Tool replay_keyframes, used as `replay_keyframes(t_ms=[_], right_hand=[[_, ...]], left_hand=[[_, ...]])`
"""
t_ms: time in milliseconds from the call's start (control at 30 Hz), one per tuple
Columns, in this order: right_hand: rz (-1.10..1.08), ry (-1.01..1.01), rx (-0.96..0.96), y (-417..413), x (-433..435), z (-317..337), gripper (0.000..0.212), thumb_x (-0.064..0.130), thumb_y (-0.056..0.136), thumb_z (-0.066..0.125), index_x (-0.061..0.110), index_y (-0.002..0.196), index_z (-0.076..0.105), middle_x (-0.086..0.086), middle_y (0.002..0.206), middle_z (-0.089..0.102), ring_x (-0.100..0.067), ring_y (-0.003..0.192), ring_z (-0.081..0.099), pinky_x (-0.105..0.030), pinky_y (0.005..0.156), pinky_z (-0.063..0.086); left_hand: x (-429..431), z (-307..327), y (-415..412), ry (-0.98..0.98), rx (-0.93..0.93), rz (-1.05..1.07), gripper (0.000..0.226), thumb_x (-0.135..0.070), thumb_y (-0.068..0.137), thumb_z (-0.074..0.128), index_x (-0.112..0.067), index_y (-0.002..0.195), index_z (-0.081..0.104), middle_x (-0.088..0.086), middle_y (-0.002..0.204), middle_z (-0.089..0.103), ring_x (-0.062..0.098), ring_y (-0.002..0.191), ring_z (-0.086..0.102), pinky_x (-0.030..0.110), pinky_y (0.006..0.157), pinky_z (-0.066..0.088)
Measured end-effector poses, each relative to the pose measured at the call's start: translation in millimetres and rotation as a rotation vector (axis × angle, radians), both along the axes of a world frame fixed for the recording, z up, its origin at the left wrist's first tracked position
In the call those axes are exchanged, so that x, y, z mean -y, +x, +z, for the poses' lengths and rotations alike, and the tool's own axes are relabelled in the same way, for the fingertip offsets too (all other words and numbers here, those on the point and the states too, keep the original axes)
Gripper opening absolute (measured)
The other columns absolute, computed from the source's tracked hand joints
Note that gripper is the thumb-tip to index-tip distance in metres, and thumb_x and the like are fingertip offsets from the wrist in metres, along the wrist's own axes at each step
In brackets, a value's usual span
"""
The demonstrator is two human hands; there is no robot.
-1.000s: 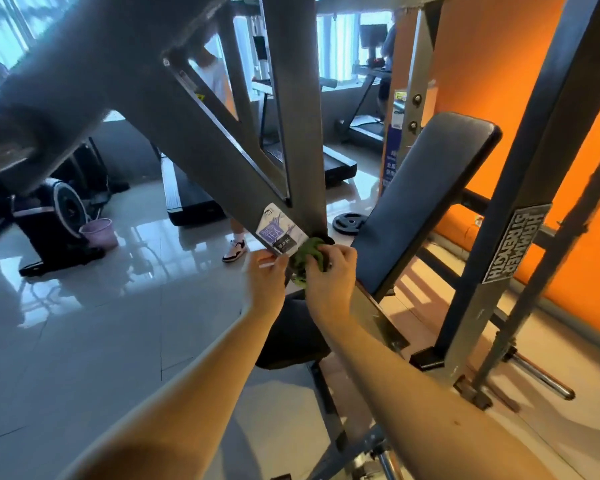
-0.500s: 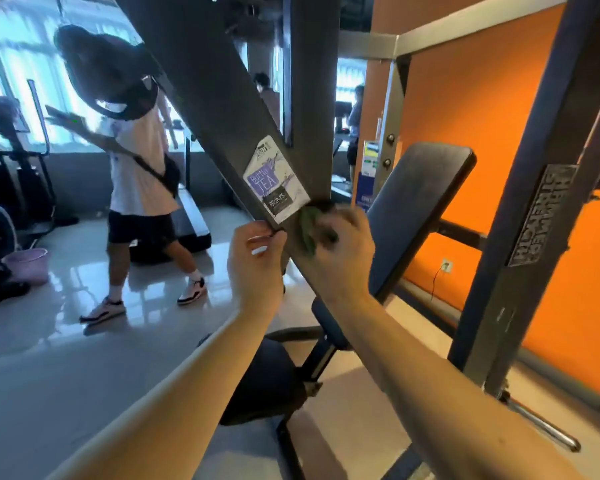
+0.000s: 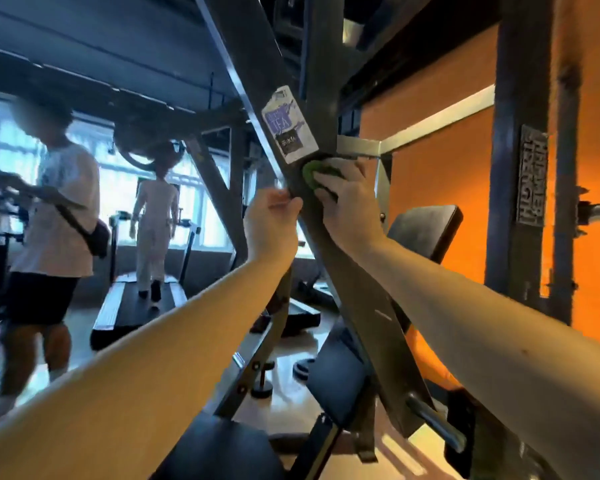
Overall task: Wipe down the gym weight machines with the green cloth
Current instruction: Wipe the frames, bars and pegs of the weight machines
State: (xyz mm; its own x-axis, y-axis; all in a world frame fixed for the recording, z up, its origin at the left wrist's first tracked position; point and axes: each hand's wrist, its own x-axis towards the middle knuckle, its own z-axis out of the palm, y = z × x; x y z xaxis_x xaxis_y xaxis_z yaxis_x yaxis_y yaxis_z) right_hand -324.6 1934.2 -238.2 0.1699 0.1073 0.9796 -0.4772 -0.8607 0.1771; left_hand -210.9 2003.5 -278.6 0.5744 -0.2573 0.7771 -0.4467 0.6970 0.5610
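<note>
A dark grey slanted beam (image 3: 343, 271) of the weight machine crosses the middle of the view, with a purple-and-white sticker (image 3: 289, 124) on it. My right hand (image 3: 350, 202) holds the bunched green cloth (image 3: 313, 173) against the beam just below the sticker. My left hand (image 3: 271, 223) grips the beam's left edge beside it, fingers curled round the edge. Most of the cloth is hidden under my right hand.
A black padded backrest (image 3: 426, 230) and seat (image 3: 340, 379) sit below and right. An upright post with a nameplate (image 3: 533, 174) stands before the orange wall (image 3: 440, 188). One person (image 3: 52, 237) stands at left; another (image 3: 155, 223) walks on a treadmill (image 3: 136, 303).
My view has tilted upward and both hands have slid up the beam with the cloth, staying just under the sticker. The person at left has come nearer.
</note>
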Motion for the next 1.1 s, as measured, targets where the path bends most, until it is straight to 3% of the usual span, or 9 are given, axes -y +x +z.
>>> replay_keyframes(t_ms=[100,200,267,400,533,767,867,967,1100], right_hand=[[0.007,-0.066,-0.026,-1.8,2.4,-8.9,0.024,-0.009,0.085,0.067,0.004,0.101,0.080,-0.009,0.115,0.069,-0.036,0.109,0.057,-0.003,0.098,0.028],[0.024,-0.082,-0.030,-19.0,7.3,-54.5,0.021,-0.009,0.084,0.071,0.005,0.097,0.080,-0.006,0.108,0.070,-0.030,0.103,0.057,-0.019,0.094,0.045],[0.028,-0.068,-0.051,-34.1,9.8,-84.8,0.016,-0.007,0.084,0.074,0.004,0.093,0.081,-0.006,0.103,0.070,-0.022,0.101,0.055,-0.014,0.095,0.043],[-0.007,0.018,-0.017,-21.9,4.5,-50.5,0.018,-0.010,0.085,0.070,0.005,0.089,0.079,-0.006,0.099,0.067,-0.026,0.099,0.055,-0.029,0.088,0.049],[-0.008,-0.001,0.047,8.8,-15.1,15.4,0.016,-0.003,0.091,0.065,0.004,0.098,0.078,-0.005,0.100,0.065,-0.023,0.103,0.051,-0.004,0.085,0.030],[-0.048,-0.003,-0.095,-34.4,-7.8,-72.4,0.018,0.007,0.095,0.067,0.005,0.108,0.078,-0.006,0.102,0.059,-0.020,0.096,0.053,-0.016,0.086,0.044],[-0.034,0.125,-0.097,-43.5,-8.5,-103.7,0.022,0.015,0.094,0.067,0.003,0.110,0.078,-0.004,0.105,0.057,-0.023,0.094,0.060,-0.006,0.086,0.046],[0.015,0.210,0.034,-12.4,-21.1,-53.9,0.019,0.009,0.097,0.066,0.003,0.113,0.076,-0.004,0.112,0.053,-0.023,0.104,0.054,0.003,0.086,0.032],[0.039,0.171,0.171,17.2,-35.5,1.9,0.025,0.011,0.101,0.060,0.001,0.122,0.070,-0.008,0.121,0.055,-0.012,0.104,0.046,0.008,0.084,0.027]], left_hand=[[-1.2,5.1,1.4,-0.006,-0.016,0.036,0.014,-0.021,0.088,0.075,-0.023,0.098,0.065,-0.013,0.087,0.066,0.017,0.085,0.070,0.044,0.086,0.058],[-3.3,10.1,4.2,0.044,0.006,0.045,0.017,-0.019,0.088,0.076,-0.028,0.085,0.062,-0.015,0.085,0.064,0.012,0.084,0.068,0.041,0.087,0.058],[-3.5,12.2,6.9,0.088,0.000,0.035,0.023,-0.022,0.087,0.078,-0.032,0.077,0.060,-0.008,0.088,0.069,0.020,0.088,0.071,0.045,0.086,0.060],[-7.4,15.0,8.8,0.145,0.001,0.009,0.007,-0.024,0.088,0.079,-0.021,0.087,0.073,0.001,0.094,0.075,0.022,0.091,0.072,0.045,0.091,0.059],[-5.3,14.0,8.7,0.130,-0.045,-0.037,0.009,-0.023,0.087,0.081,-0.022,0.088,0.072,-0.001,0.097,0.074,0.020,0.091,0.073,0.043,0.093,0.059],[-3.0,9.9,9.1,0.120,-0.065,-0.076,0.013,-0.023,0.088,0.080,-0.017,0.100,0.076,-0.008,0.091,0.072,0.016,0.092,0.072,0.040,0.093,0.059],[-4.3,7.5,6.4,0.107,-0.067,-0.076,0.017,-0.023,0.090,0.078,-0.015,0.104,0.075,-0.011,0.088,0.070,0.010,0.086,0.070,0.031,0.085,0.059],[-5.7,6.8,5.0,0.098,-0.052,-0.059,0.018,-0.022,0.091,0.077,-0.014,0.107,0.075,-0.014,0.086,0.067,0.003,0.083,0.066,0.025,0.080,0.056],[-2.5,-4.8,-2.3,0.086,-0.058,-0.087,0.017,-0.017,0.090,0.076,-0.029,0.087,0.065,-0.011,0.089,0.070,0.015,0.088,0.071,0.039,0.086,0.059]])
